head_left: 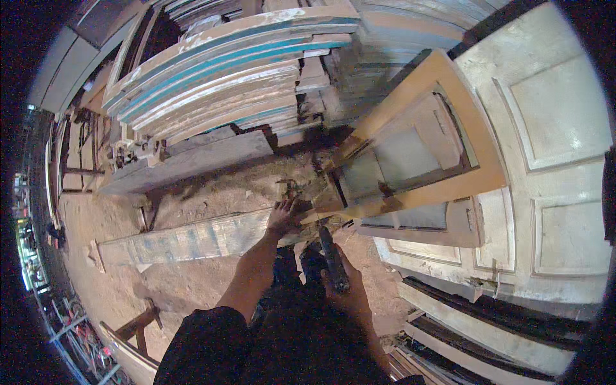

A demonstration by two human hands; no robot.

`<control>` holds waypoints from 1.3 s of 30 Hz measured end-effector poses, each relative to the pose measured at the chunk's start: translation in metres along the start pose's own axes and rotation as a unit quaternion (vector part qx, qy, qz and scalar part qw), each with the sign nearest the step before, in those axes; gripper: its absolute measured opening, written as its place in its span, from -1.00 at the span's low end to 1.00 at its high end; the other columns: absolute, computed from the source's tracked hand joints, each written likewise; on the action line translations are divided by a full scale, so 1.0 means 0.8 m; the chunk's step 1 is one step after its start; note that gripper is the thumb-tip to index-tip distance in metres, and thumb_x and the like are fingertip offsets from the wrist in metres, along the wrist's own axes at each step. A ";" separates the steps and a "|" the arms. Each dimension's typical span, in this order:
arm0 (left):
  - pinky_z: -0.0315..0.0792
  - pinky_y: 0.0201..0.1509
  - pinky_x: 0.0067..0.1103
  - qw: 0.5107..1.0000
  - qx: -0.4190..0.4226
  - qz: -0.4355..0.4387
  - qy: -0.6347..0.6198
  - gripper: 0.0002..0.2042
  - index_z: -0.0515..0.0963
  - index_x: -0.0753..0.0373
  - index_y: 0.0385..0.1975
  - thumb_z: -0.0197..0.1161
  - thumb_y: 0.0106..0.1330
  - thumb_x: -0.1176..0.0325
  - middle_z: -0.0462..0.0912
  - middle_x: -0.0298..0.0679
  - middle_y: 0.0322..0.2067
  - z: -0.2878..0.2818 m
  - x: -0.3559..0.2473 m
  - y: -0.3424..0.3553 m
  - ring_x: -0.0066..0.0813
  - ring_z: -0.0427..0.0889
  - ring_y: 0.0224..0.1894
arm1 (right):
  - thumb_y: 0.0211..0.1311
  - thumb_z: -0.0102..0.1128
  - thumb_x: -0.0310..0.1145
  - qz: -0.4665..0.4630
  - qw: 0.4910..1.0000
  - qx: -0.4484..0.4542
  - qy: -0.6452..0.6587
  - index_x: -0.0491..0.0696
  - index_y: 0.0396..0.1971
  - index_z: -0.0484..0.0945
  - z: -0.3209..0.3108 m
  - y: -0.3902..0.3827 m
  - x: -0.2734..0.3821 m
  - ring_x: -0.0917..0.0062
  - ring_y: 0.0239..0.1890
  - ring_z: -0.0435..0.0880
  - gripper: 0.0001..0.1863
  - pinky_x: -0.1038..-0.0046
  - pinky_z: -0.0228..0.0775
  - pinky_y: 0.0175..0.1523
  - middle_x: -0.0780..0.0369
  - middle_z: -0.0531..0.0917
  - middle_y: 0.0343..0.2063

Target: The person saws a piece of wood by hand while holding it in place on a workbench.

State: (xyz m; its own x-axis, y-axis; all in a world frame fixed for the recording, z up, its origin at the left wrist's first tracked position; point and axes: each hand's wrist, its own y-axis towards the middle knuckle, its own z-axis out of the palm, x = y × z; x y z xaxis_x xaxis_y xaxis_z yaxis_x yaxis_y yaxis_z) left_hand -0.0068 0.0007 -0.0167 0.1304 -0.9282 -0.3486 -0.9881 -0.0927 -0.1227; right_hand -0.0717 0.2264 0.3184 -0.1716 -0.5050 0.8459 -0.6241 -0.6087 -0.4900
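Observation:
My left hand [282,218] lies with its fingers spread at the right end of a long pale plank [186,239], against the narrow tip of a brown wooden door frame [385,204]. My right hand [350,274] is wrapped round a dark tool with a long handle [332,260]. Its upper end points at the frame's tip, close to my left fingers; its exact kind does not show. The frame leans out to the right and has glass-like panels in it. A small dark object [289,188] sits just beyond my left fingertips, too blurred to name.
Stacked boards [218,70] with white and blue-green edges rise at the back. A grey beam [192,160] lies before them. Pale panelled doors [558,122] stand at the right, with dark-edged boards [487,321] below. A wooden stand [138,333] is at lower left on the dirt floor [186,282].

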 end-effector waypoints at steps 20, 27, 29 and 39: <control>0.06 0.47 -0.04 0.992 0.107 -0.069 0.003 0.02 0.12 0.19 0.46 0.30 0.05 -0.30 0.20 -0.05 0.40 0.009 -0.029 -0.021 0.00 0.16 0.44 | 0.23 0.23 -0.58 -0.019 0.997 -0.072 0.004 -0.21 0.31 0.34 0.036 -0.015 -0.004 0.47 0.10 0.61 -0.39 0.45 0.39 0.21 0.06 0.63 0.07; 0.12 0.39 0.01 0.994 -0.012 -0.071 -0.084 0.05 0.14 0.15 0.44 0.42 -0.04 -0.23 0.21 0.02 0.39 0.051 -0.020 -0.028 0.10 0.26 0.37 | 0.25 0.25 -0.53 -0.005 0.997 -0.077 -0.013 -0.22 0.30 0.35 0.035 -0.035 -0.025 0.50 0.07 0.61 -0.41 0.46 0.39 0.21 0.07 0.64 0.05; 0.18 0.34 0.04 0.997 -0.042 -0.027 -0.061 0.07 0.12 0.13 0.45 0.48 -0.09 -0.17 0.20 0.05 0.41 0.047 -0.019 -0.019 0.14 0.29 0.36 | 0.26 0.25 -0.51 0.003 0.996 -0.076 -0.042 -0.23 0.29 0.36 0.030 -0.031 -0.024 0.50 0.07 0.61 -0.41 0.45 0.40 0.20 0.06 0.64 0.05; -0.03 0.52 -0.07 0.982 0.126 -0.130 -0.058 0.10 0.10 0.11 0.48 0.43 -0.06 -0.31 0.19 -0.09 0.43 0.025 0.010 0.024 -0.01 0.09 0.49 | 0.26 0.20 -0.54 -0.014 0.998 -0.068 0.009 -0.23 0.32 0.31 0.036 -0.028 -0.047 0.45 0.13 0.61 -0.39 0.44 0.39 0.22 0.04 0.62 0.09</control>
State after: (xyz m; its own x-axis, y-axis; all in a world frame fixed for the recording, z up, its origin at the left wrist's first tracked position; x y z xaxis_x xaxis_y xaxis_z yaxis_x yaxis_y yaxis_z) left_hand -0.0231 -0.0010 -0.0400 0.3991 -0.8360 -0.3766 -0.8704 -0.2162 -0.4424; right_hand -0.0292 0.2413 0.2919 -0.1654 -0.4780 0.8626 -0.7268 -0.5321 -0.4342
